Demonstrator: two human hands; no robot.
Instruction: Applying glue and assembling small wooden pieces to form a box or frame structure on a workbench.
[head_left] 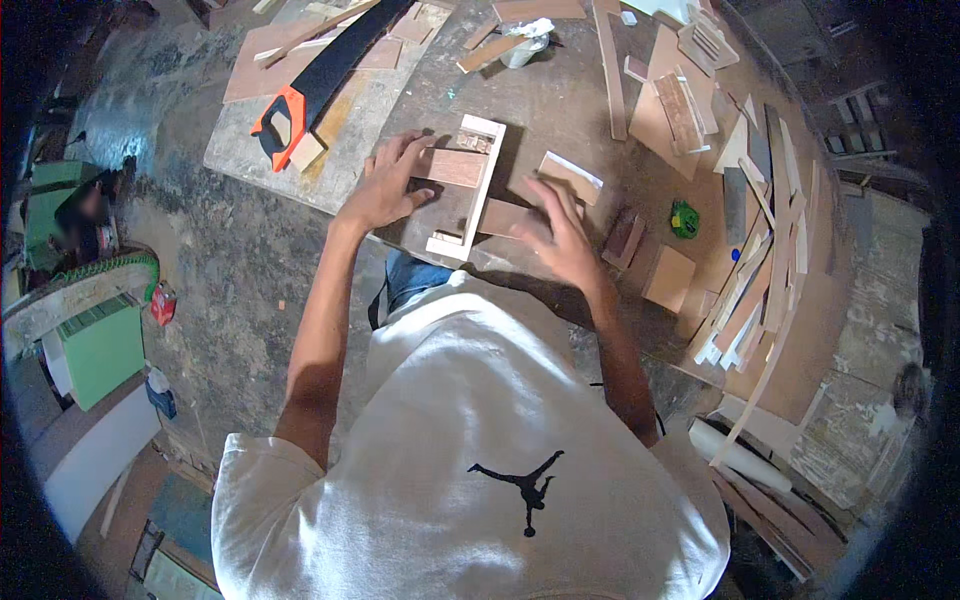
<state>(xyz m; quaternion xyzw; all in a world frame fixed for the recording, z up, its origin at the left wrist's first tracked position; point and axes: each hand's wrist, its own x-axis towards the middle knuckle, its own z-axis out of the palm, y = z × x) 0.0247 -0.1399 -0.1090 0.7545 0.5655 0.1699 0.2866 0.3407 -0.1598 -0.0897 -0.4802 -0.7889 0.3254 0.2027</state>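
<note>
A small wooden frame (482, 190) with a pale, white-edged bar and short end pieces lies at the table's near edge. A reddish-brown wood block (455, 167) meets the bar from the left, and another brown block (502, 218) meets it from the right. My left hand (385, 185) is at the left block's outer end, its fingers spread and thumb apart. By the right block's outer end, my right hand (562, 238) has its fingers apart; whether it touches the block is hard to tell. A white-edged wood piece (572, 178) lies just beyond it.
An orange-handled handsaw (290, 125) lies at the far left. Right of my hands are a green tape measure (684, 219), a square wood piece (669, 278) and a pile of wood strips (760, 260). A person (90, 215) is off to the left.
</note>
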